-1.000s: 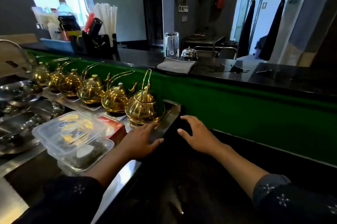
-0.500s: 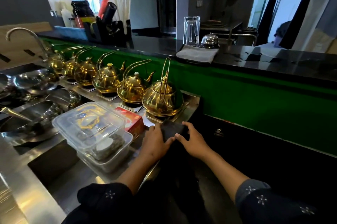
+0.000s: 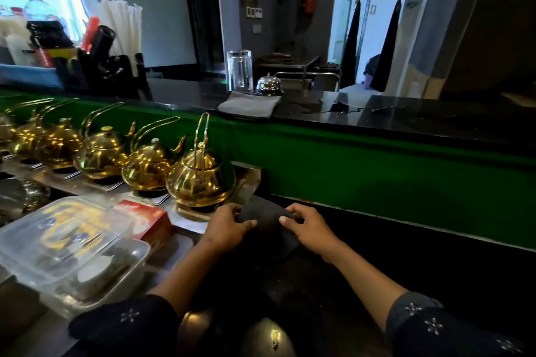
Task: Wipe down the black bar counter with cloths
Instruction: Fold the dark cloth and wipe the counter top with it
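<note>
dark cloth gathered beside the gold teapots

while both hands work a dark cloth (image 3: 265, 218) on the black bar counter (image 3: 333, 292), the biggest risk sits at ten o'clock: the nearest gold teapot (image 3: 201, 179), just beside the left hand (image 3: 224, 227), could be nudged by an elbow or sweep. left and right hand (image 3: 309, 229) curl their fingers onto the cloth's edges; a loose pinch might let it slip.

A dark cloth (image 3: 265, 218) lies bunched on the lower black counter (image 3: 333, 292) just beside the nearest golden teapot, and a grey cloth (image 3: 248, 105) lies folded flat on the upper black bar counter (image 3: 420, 115), at its near edge.
</note>
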The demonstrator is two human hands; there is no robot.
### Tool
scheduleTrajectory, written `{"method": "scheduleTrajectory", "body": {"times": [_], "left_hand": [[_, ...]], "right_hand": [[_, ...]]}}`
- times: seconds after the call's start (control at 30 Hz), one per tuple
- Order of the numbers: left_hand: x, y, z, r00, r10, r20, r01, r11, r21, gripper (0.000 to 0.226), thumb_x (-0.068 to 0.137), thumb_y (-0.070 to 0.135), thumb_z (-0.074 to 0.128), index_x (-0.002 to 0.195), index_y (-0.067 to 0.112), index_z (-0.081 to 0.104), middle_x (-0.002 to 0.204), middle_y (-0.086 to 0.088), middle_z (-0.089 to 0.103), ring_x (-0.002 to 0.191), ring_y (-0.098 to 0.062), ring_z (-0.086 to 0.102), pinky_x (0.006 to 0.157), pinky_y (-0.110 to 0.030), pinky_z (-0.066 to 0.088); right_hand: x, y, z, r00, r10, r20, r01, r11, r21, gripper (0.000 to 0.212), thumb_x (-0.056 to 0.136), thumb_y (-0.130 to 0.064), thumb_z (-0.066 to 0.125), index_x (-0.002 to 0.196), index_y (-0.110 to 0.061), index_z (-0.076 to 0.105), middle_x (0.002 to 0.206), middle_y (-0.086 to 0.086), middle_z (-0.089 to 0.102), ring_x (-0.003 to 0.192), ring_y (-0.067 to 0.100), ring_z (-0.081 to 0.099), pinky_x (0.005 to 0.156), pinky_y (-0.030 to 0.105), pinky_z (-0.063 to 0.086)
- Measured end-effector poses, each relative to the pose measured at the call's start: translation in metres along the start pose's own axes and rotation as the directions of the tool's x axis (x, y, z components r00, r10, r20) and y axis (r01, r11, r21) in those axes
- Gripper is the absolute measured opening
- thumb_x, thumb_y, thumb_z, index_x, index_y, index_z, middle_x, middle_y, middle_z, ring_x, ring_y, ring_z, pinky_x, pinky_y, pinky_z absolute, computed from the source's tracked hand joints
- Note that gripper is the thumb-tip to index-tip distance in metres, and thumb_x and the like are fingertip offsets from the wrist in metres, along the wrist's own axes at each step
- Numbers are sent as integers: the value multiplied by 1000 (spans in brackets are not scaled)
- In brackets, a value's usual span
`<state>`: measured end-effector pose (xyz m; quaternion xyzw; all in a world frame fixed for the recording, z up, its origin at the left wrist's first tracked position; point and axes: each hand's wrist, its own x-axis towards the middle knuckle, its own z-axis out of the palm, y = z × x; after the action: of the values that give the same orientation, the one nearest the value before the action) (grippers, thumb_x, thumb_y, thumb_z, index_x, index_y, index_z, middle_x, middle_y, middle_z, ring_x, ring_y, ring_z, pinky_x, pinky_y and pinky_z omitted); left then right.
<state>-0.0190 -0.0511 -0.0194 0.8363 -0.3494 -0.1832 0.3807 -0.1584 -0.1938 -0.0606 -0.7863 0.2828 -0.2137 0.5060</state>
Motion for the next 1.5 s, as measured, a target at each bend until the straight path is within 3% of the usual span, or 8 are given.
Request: {"method": "scheduleTrajectory", "body": {"times": [0.23,0.4,0.53,0.67,0.87,1.07,1.37,1.5], "left_hand": [[7,83,63,935,321,148,-287,933,-217,61,82,9,73,132,29,43,103,2,60,95,-16,64,80,-30,56],[0,139,98,856,380,350,-121,807,-578,67,80,-10,66,128,33,49,108,-19,65,88,-29,70,68,-36,58],[-3,170,108,842,478,248,-235,741,-629,41,83,-7,65,111,22,67,111,-14,68,98,-21,68,80,-29,57],[-3,187,95,829,535,165,-325,699,-637,39,88,-4,61,120,18,64,119,-1,63,91,-13,70,81,-33,58],[21,199,44,831,550,78,-426,721,-547,44,87,3,65,127,21,60,123,6,55,80,7,63,66,-10,51],[83,208,-2,846,532,-29,-498,772,-395,44,84,7,69,124,24,61,121,-3,60,102,-17,65,90,-39,55],[205,228,-21,870,494,-3,-494,870,-11,47,86,12,67,131,18,58,129,-4,59,119,-20,55,106,-35,42],[245,228,-23,864,503,41,-504,861,67,46,90,19,63,135,20,54,126,-2,61,114,-17,58,99,-25,41]], "right_hand": [[-36,6,-115,980,-16,-197,-7,993,-115,5,92,-15,65,89,-12,65,91,14,71,82,18,63,82,43,52],[-70,-5,-187,953,-64,-297,-6,973,-230,2,90,-12,66,91,-14,67,87,6,70,80,10,62,80,38,52],[-85,-25,-224,933,-126,-337,-1,936,-352,6,88,-18,68,86,-24,67,82,-5,69,78,7,61,77,34,50],[-76,-49,-239,914,-158,-373,-10,912,-410,3,85,-22,70,87,-20,70,84,1,73,84,22,67,80,41,51],[-29,-109,-242,939,-185,-291,17,867,-498,10,88,-23,71,97,-20,72,94,-2,72,90,13,66,84,31,51],[46,-151,-230,930,-254,-266,78,842,-534,16,88,-23,71,101,-14,72,99,5,71,95,19,65,90,35,51],[177,-155,-221,944,-190,-270,-14,793,-609,15,88,-22,72,101,-16,72,105,6,68,92,18,60,78,30,46],[217,-151,-222,945,-159,-286,-66,764,-642,21,90,-25,69,110,-19,67,113,6,66,101,21,60,86,34,47]]}}
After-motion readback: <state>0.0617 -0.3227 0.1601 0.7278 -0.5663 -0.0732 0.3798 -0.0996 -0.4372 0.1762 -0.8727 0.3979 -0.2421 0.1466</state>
